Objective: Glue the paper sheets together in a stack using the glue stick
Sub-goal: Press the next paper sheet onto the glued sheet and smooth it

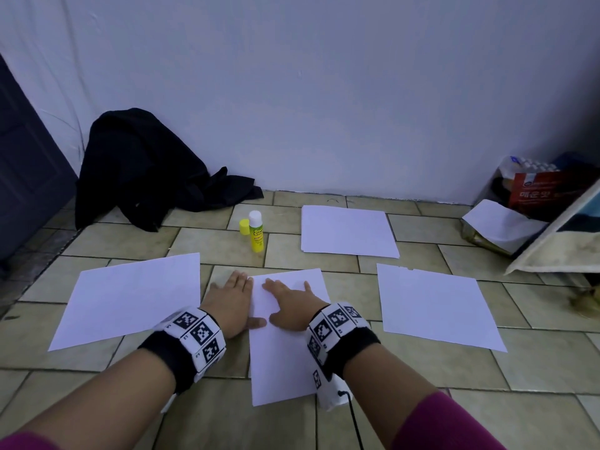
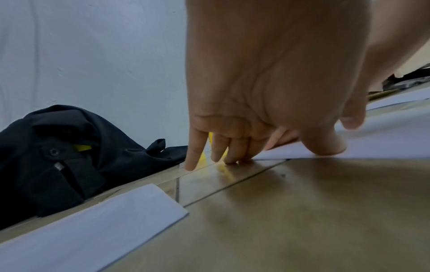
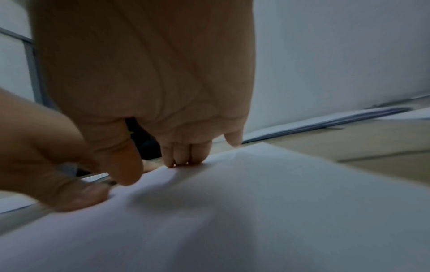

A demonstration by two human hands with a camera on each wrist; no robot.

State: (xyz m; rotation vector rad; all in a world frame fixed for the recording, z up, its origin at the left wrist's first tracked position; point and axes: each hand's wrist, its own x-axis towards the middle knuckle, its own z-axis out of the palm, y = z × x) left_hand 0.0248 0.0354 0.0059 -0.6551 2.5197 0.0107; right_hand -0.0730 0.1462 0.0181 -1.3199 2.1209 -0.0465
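The thin white paper sheet (image 1: 285, 339) lay flat on the tan tiled floor (image 1: 422, 368) directly before me. I judged it light, limp and prone to sliding, best lifted at an edge. My left hand (image 1: 227, 306) rested flat at its left edge, thumb on the paper; my right hand (image 1: 292, 303) pressed flat on it, holding nothing. The uncapped yellow glue stick (image 1: 256, 231) stood beyond.

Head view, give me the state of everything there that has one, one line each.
glue stick: upright on the floor, uncapped
yellow cap: off, beside the stick
middle sheet: flat, pressed by both hands
left hand: flat, at the sheet's left edge
right hand: flat on the sheet
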